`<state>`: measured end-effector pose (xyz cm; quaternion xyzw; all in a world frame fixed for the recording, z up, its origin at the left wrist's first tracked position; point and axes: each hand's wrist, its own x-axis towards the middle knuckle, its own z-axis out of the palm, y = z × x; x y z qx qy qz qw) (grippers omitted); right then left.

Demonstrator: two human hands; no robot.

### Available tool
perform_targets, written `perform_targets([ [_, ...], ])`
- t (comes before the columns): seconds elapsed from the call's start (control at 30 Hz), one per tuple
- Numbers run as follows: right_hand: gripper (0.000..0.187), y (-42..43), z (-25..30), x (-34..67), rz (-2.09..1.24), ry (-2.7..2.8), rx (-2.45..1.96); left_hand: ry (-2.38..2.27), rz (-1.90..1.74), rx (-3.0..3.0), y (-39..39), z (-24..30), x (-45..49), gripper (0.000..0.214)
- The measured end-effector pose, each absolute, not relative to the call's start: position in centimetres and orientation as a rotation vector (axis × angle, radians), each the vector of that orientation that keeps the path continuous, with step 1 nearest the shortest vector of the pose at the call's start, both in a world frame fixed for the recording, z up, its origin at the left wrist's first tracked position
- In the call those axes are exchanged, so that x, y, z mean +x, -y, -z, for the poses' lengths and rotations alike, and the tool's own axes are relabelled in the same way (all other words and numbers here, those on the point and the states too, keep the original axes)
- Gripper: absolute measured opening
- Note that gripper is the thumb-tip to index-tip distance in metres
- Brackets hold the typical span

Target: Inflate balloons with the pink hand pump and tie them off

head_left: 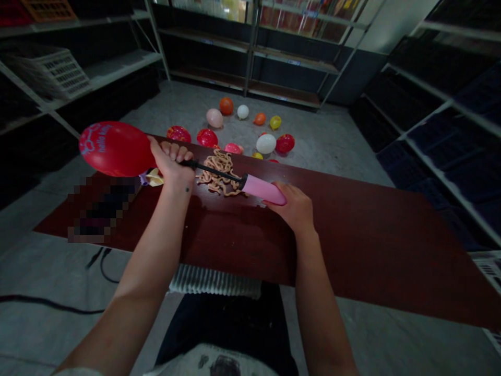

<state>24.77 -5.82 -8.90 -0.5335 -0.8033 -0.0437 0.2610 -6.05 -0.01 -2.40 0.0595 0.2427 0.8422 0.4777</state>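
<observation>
My left hand [172,164] is closed around the neck of a red balloon [115,149] with pale print and the black nozzle end of a hand pump. The inflated balloon sticks out to the left above the dark red table [371,235]. My right hand [295,206] grips the pink pump handle [262,189], drawn out on its thin black rod [215,170]. A heap of tan uninflated balloons [219,175] lies on the table just behind the rod.
Several inflated balloons [266,143], red, white, orange and yellow, lie on the grey floor beyond the table. Metal shelving lines the left, back and right walls, with a white crate [62,70] on the left shelf. A black cable [47,305] runs across the floor at left.
</observation>
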Motion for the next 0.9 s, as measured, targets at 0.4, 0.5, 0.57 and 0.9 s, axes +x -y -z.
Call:
perform_targets([
  [0.4,0.052,6.9,8.4,22.3,0.039,2.199,-1.543,-0.607,-1.919,0.078,0.3,3.3,0.5,0.058],
  [0.5,0.052,7.0,8.2,21.3,-0.098,2.184,-1.587,-0.585,-1.874,0.129,0.3,4.4,2.3,0.058],
  [0.57,0.052,6.9,8.1,21.1,-0.188,2.146,-1.620,-0.557,-1.861,0.162,0.3,4.7,2.8,0.057],
  [0.9,0.051,6.6,8.7,20.9,-0.346,2.053,-1.583,-0.524,-1.871,0.160,-0.5,5.0,1.8,0.057],
])
